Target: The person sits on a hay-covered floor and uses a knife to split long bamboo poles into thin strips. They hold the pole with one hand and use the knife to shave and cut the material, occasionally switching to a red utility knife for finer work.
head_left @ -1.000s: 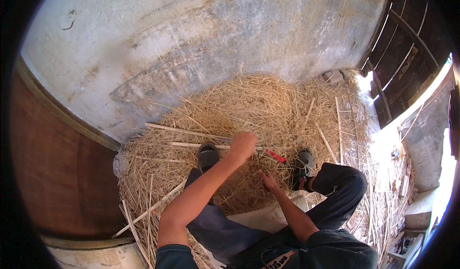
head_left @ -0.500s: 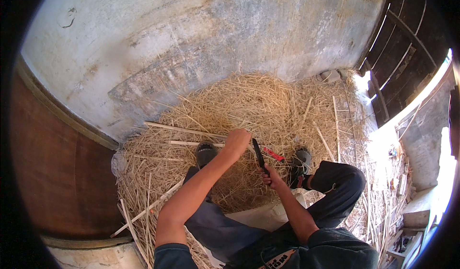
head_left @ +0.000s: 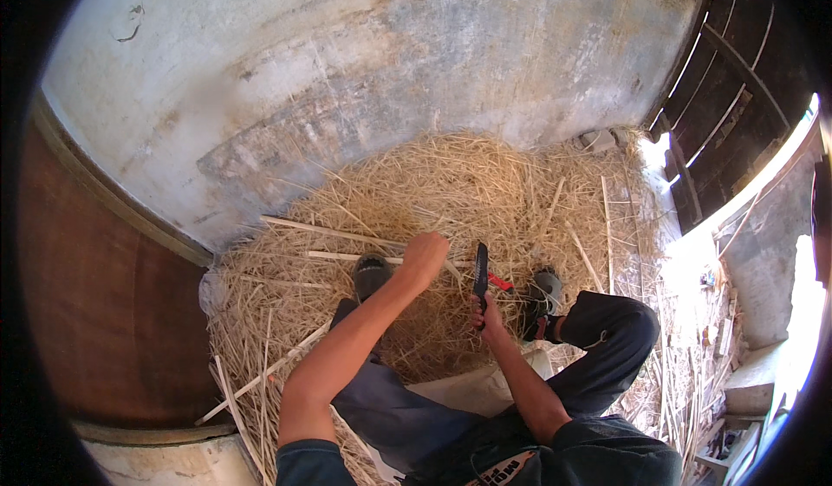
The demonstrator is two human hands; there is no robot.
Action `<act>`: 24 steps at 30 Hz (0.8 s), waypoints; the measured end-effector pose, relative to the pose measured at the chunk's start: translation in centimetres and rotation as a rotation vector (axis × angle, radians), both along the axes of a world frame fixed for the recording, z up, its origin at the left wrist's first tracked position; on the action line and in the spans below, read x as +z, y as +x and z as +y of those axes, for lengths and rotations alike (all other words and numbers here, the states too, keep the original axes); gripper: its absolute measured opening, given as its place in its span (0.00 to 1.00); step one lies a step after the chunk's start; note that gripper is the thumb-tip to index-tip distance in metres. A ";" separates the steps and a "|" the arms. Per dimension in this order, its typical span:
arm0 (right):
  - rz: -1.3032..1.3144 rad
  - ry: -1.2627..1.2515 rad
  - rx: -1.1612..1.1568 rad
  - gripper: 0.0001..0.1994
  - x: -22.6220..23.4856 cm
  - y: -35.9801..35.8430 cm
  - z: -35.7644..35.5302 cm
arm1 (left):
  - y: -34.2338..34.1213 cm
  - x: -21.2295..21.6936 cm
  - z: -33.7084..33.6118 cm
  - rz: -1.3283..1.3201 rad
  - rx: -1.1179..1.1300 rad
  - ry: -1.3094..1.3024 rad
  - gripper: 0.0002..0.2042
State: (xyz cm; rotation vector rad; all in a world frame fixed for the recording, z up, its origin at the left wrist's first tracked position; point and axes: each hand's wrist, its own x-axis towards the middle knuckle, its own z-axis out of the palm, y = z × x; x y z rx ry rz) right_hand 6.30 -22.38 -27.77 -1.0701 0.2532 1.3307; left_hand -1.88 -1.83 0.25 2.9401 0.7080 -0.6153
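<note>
black blade (head_left: pixel 481 267) juts from the right hand (head_left: pixel 488 314).

Large plastered wall (head_left: pixel 390 70) filled the upper view; surface pale, with grey patches and brown staining. Left side: a smooth dark brown panel (head_left: pixel 104 304), edged by a timber strip (head_left: pixel 130 209); a pale, stained ledge (head_left: pixel 165 466) lay below it. Floor covering (head_left: pixel 459 174) was dry, straw-coloured litter, heaped toward the wall. A stone (head_left: pixel 598 139) sat near the wall's foot. Upper right: dark planks (head_left: pixel 737 148), light showing through the gaps. Strong light overexposed part of the right side, near a grey wall section (head_left: pixel 754 261).
</note>
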 end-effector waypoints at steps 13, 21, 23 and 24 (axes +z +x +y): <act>-1.546 -0.070 -0.282 0.24 7.9 -2.5 3.5 | -1.2 -1.9 1.3 -0.314 -0.111 0.010 0.36; -1.370 -0.405 0.536 0.24 -4.3 -2.8 0.3 | -1.1 -2.0 0.5 -0.354 -0.139 0.013 0.28; -0.749 -0.253 0.540 0.25 -5.6 0.7 0.2 | -0.2 -2.4 0.9 -0.385 -0.164 0.056 0.24; -0.424 -0.177 0.548 0.25 -5.0 1.0 -0.1 | -0.3 -1.9 0.0 -0.360 -0.133 0.056 0.21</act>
